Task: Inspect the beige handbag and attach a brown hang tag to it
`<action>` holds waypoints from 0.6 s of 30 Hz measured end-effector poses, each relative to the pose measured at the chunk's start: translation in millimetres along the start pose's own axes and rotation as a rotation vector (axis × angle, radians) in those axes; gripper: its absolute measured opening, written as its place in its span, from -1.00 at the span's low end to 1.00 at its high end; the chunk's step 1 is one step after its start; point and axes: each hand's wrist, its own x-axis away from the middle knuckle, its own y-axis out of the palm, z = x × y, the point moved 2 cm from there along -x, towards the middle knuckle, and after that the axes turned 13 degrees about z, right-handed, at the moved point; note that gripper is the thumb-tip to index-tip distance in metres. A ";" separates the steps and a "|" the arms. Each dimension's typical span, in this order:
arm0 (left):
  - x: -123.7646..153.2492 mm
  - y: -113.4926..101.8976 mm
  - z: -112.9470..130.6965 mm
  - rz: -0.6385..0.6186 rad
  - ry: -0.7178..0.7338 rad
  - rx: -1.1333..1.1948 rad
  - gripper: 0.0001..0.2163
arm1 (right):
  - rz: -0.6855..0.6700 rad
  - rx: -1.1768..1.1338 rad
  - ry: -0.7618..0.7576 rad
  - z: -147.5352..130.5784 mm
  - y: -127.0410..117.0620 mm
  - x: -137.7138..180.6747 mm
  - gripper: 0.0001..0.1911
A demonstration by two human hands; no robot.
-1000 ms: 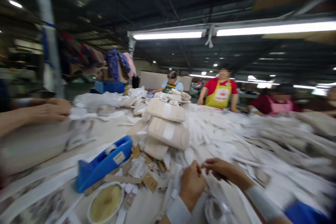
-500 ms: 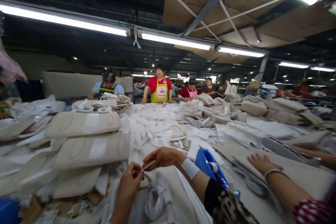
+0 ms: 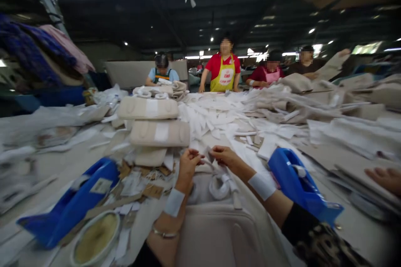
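Note:
My left hand and my right hand meet over the middle of the table, fingers pinched together on a small white strip held between them. Just below them lies a looped white strap on a beige padded piece in front of me. Both wrists carry white bands. What exactly the fingertips grip is small and blurred.
Blue tape dispensers sit at the left and the right. A white bowl of yellowish paste stands front left. Stacked beige pads and heaps of white strips cover the table. Another person's hand rests at the right; several workers stand at the far end.
The view swung left then settled; both dispensers now show. My hands stay pinched together, now over the beige piece and strap.

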 end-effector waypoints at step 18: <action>2.6 -1.8 -0.3 0.084 -0.158 0.088 -0.71 | 0.128 0.397 -0.050 3.5 7.1 -14.1 -0.58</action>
